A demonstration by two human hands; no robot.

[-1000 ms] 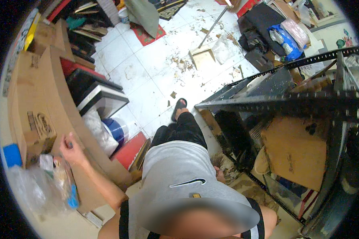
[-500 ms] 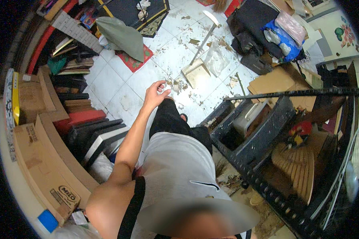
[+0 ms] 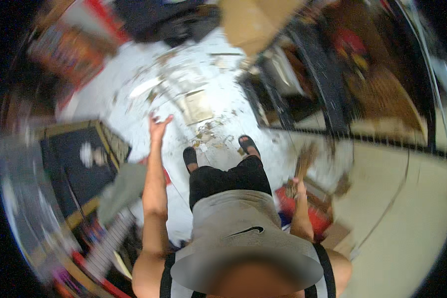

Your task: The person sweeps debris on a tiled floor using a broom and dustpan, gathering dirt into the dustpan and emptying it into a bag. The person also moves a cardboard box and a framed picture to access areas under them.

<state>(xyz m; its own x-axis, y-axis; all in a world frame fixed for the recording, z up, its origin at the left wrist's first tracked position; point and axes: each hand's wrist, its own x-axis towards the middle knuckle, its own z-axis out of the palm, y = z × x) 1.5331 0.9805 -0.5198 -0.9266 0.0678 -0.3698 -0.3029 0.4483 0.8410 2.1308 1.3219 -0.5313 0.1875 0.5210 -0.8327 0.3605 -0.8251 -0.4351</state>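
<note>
- My right hand [image 3: 298, 188] grips a blurred, probably straw broom [image 3: 307, 161]; long axis and bristles point forward, slightly right.
- My left hand [image 3: 158, 127]: empty, fingers half-spread.

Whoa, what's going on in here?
Someone in a grey top is standing on a messy white floor. Their right hand grips what looks like a broom, bristles pointing away from them. Their left hand is out in front, open, with nothing visible in it. Beyond their feet lie scattered scraps and a pale dustpan. The picture is blurry.
</note>
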